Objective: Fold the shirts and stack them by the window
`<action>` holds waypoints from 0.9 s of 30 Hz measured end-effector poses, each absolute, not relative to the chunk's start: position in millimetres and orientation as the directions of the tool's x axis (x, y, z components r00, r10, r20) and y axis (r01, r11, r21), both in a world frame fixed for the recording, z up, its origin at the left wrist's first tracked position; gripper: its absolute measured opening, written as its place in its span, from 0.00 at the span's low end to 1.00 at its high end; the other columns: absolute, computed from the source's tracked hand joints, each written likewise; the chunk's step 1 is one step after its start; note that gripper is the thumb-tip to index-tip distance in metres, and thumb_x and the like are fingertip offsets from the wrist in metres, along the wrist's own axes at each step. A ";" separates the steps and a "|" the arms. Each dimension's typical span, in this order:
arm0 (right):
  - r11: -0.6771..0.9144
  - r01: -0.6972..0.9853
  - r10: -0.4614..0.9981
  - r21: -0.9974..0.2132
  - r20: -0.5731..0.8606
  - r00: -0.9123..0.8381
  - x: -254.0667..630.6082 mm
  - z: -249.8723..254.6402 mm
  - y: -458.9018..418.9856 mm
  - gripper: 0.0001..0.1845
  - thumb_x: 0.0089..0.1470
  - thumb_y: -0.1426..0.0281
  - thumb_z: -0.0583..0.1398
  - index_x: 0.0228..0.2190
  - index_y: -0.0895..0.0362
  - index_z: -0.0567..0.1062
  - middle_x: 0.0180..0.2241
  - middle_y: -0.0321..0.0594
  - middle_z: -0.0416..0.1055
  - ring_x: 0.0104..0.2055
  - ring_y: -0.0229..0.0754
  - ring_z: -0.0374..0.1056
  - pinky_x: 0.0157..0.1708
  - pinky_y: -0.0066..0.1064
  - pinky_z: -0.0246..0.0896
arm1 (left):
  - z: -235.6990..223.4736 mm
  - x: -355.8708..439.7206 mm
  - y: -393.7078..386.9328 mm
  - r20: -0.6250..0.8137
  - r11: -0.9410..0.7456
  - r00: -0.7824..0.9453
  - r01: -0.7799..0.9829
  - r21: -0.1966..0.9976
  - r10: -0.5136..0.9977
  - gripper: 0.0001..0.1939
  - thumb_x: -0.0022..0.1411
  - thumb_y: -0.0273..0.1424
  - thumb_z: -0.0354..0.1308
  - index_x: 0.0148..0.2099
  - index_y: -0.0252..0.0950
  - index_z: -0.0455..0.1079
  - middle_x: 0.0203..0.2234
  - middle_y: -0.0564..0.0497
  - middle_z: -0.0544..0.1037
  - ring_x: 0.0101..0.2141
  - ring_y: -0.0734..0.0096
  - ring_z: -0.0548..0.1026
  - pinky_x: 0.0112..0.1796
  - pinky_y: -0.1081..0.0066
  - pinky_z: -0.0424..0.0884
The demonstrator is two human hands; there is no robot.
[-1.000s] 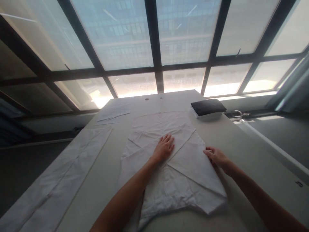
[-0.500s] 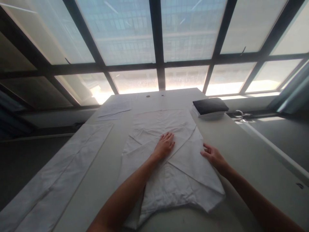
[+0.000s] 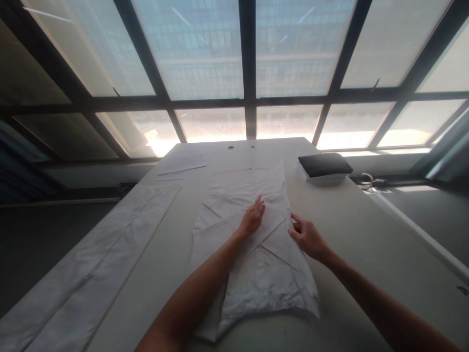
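A white garment with folds and creases lies on the white table in front of me. My left hand is over its middle with the fingers stretched out, the hand tipped slightly onto its edge. At the garment's right edge, my right hand pinches the fabric between thumb and fingers. That edge is lifted a little and bends inward. The exact kind of garment cannot be made out.
Another long white cloth lies along the table's left side. Paper sheets are at the back left. A black folded item rests on a white stack at the back right. Tall windows stand behind the table.
My right hand has moved left, drawing the garment's right edge inward and up. My left hand's fingers have lifted and tilted. The view has shifted slightly.
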State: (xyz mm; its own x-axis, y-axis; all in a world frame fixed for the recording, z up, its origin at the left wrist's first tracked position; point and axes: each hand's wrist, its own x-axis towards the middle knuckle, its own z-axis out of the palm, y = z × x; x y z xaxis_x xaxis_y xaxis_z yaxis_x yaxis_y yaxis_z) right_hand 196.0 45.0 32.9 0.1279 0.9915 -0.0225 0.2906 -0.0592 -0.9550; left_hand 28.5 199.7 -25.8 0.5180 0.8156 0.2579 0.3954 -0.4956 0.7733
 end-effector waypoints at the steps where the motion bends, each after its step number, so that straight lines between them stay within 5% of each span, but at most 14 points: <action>1: -0.045 0.338 0.992 -0.940 -0.003 0.124 190.1 33.4 46.8 0.38 0.50 0.68 0.56 0.62 0.65 0.64 0.19 0.26 0.64 0.19 0.33 0.55 0.19 0.23 0.48 | -25.3 27.6 200.2 0.255 -0.463 0.498 0.354 0.812 0.829 0.31 0.74 0.43 0.40 0.72 0.33 0.51 0.58 0.42 0.73 0.61 0.62 0.68 0.62 0.61 0.60; 4: -0.013 0.511 0.994 -0.859 0.045 0.101 172.5 33.2 51.6 0.37 0.50 0.72 0.54 0.62 0.66 0.64 0.18 0.26 0.62 0.19 0.33 0.54 0.21 0.24 0.46 | -26.0 25.8 201.9 0.251 -0.391 0.452 0.250 0.886 0.856 0.33 0.75 0.46 0.39 0.73 0.33 0.47 0.56 0.42 0.75 0.59 0.62 0.70 0.61 0.59 0.61; 8: 0.000 0.776 0.998 -0.631 0.054 0.044 151.5 30.5 53.6 0.35 0.51 0.73 0.55 0.62 0.61 0.64 0.26 0.37 0.74 0.27 0.39 0.67 0.28 0.27 0.54 | -28.7 26.2 205.2 0.244 -0.364 0.448 0.203 0.909 0.860 0.33 0.75 0.46 0.37 0.74 0.34 0.44 0.55 0.42 0.76 0.59 0.63 0.71 0.62 0.58 0.61; 13: 0.035 0.934 0.996 -0.357 -0.066 -0.062 132.0 25.4 52.3 0.31 0.54 0.74 0.55 0.60 0.62 0.66 0.40 0.53 0.79 0.39 0.50 0.75 0.37 0.33 0.60 | -27.1 26.9 207.9 0.308 -0.442 0.438 0.247 0.862 0.845 0.28 0.74 0.41 0.40 0.69 0.33 0.58 0.66 0.44 0.63 0.65 0.63 0.61 0.64 0.62 0.56; 18: 0.052 0.930 0.989 -0.364 -0.113 -0.099 122.6 21.7 47.8 0.30 0.58 0.70 0.55 0.62 0.61 0.64 0.43 0.52 0.79 0.43 0.50 0.75 0.41 0.34 0.62 | -26.4 30.4 207.6 0.263 -0.471 0.472 0.403 0.785 0.842 0.21 0.70 0.34 0.47 0.59 0.35 0.73 0.55 0.44 0.76 0.56 0.61 0.73 0.59 0.63 0.65; 22: 0.071 0.881 0.997 -0.467 -0.001 -0.081 132.3 17.8 40.6 0.22 0.65 0.64 0.52 0.57 0.55 0.72 0.43 0.46 0.78 0.43 0.46 0.74 0.44 0.33 0.64 | -27.3 32.4 203.8 0.300 -0.488 0.391 0.600 0.634 0.870 0.18 0.67 0.29 0.51 0.54 0.34 0.76 0.48 0.42 0.78 0.52 0.61 0.73 0.57 0.64 0.65; 27: 0.125 0.906 0.982 -0.403 0.178 -0.056 160.6 -0.8 30.6 0.27 0.64 0.66 0.52 0.61 0.59 0.67 0.64 0.51 0.62 0.66 0.50 0.55 0.64 0.43 0.51 | -23.2 30.1 194.3 0.341 -0.495 0.373 0.757 0.426 0.863 0.18 0.65 0.30 0.54 0.54 0.36 0.75 0.54 0.41 0.72 0.56 0.56 0.68 0.59 0.58 0.61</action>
State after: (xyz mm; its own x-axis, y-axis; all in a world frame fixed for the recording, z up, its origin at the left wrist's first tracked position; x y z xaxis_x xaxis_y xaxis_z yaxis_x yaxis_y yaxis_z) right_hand 160.6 30.6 -0.8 -0.0563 0.9825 0.1776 0.9065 0.1249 -0.4034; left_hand 30.1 194.3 -23.2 0.3726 0.8631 0.3408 0.7571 -0.4951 0.4263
